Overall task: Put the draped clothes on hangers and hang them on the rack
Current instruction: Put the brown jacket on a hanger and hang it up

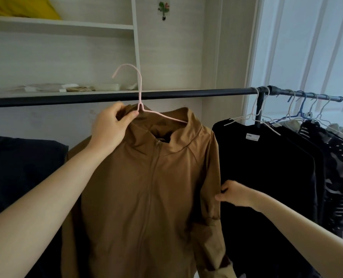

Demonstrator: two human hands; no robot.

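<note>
A brown zip jacket (146, 187) hangs on a pink wire hanger (139, 91). My left hand (112, 125) grips the hanger's neck together with the jacket collar, holding it up in front of the black rack bar (186, 94); the hook rises above the bar and is not on it. My right hand (234, 194) pinches the edge of the jacket's right sleeve, next to a black garment (267, 167) hanging on a white hanger (253, 115). A dark navy cloth (20, 167) lies draped at the left, below the bar.
Several more hangers and patterned clothes (339, 157) crowd the bar's right end. Behind the bar are white wall shelves (66, 25) with small items and a yellow cloth (26, 7). A bright window (307, 47) is at the right.
</note>
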